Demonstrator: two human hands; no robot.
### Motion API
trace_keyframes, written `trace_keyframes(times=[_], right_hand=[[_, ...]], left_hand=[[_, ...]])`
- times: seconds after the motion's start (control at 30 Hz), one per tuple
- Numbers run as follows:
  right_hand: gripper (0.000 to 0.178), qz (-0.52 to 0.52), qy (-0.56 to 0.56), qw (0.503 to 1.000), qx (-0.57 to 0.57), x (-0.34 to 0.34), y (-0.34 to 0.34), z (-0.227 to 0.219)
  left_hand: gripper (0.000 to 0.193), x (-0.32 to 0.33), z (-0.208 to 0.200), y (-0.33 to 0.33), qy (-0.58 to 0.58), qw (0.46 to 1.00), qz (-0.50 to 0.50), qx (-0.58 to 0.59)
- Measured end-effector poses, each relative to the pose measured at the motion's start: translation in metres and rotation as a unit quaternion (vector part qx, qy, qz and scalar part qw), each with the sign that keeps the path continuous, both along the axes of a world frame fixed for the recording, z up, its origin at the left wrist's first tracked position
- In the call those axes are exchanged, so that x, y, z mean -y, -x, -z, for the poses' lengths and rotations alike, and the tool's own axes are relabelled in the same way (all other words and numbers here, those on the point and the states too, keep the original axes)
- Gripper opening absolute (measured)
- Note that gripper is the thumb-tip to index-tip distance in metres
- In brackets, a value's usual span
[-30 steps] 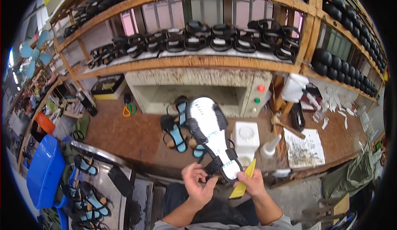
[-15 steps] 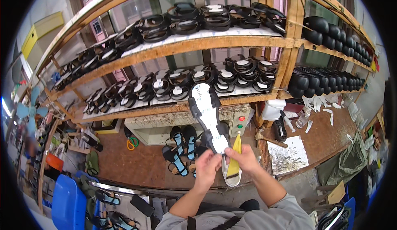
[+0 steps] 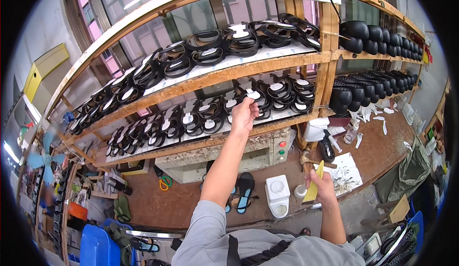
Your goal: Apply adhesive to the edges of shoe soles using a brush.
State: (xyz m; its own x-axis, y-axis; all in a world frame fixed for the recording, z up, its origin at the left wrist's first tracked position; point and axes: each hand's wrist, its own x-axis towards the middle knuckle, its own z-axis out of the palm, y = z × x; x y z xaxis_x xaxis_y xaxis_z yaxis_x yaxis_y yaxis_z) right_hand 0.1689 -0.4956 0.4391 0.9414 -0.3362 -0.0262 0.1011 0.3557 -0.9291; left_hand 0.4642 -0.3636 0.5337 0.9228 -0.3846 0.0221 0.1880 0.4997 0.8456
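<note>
My left hand (image 3: 243, 117) reaches up to the lower shelf, its fingers closed on the white-soled end of a black strappy sandal upper (image 3: 252, 94). Similar uppers stand in a row on both sides of it. Over the bench, my right hand (image 3: 323, 183) grips a flat yellow tapering tool (image 3: 313, 187), whose exact kind I cannot make out. Left of that hand stand a small round white container (image 3: 300, 191) and a white block with round recesses (image 3: 277, 195). Black sandals with blue insoles (image 3: 244, 196) lie further left, partly behind my left arm.
More black uppers (image 3: 206, 41) fill the upper shelf of the wooden rack (image 3: 328, 50). Black rounded shoe forms (image 3: 355, 29) line the right shelves. A stained machine (image 3: 179, 168) with buttons, green-handled scissors (image 3: 165, 183), a hammer (image 3: 306, 159) and a glue-spotted sheet (image 3: 345, 172) occupy the bench.
The white-soled upper left the place above the bench where both hands held it. My left hand moved up to the shelf; my right hand moved right, keeping the yellow tool.
</note>
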Motion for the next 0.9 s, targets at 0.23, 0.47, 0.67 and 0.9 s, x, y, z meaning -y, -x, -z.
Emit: trace_keyframes(times=[0.23, 0.47, 0.67, 0.9], right_hand=[[0.027, 0.074, -0.017, 0.997, -0.029, 0.006, 0.015, 0.019], [0.03, 0.22, -0.129, 0.967, -0.016, 0.025, 0.011, 0.04], [0.023, 0.111, -0.192, 0.975, 0.005, 0.005, 0.01, 0.075], [0.029, 0.01, -0.177, 0.984, -0.002, -0.013, -0.014, 0.124]], left_hand=[[0.021, -0.006, 0.024, 0.002, 0.017, 0.998, 0.027, -0.047], [0.03, -0.132, 0.071, 0.051, -0.133, 0.952, 0.27, 0.049], [0.027, -0.266, 0.264, 0.081, -0.57, 0.805, -0.125, 0.105], [0.021, -0.209, 0.302, 0.143, -0.628, 0.635, 0.016, 0.45]])
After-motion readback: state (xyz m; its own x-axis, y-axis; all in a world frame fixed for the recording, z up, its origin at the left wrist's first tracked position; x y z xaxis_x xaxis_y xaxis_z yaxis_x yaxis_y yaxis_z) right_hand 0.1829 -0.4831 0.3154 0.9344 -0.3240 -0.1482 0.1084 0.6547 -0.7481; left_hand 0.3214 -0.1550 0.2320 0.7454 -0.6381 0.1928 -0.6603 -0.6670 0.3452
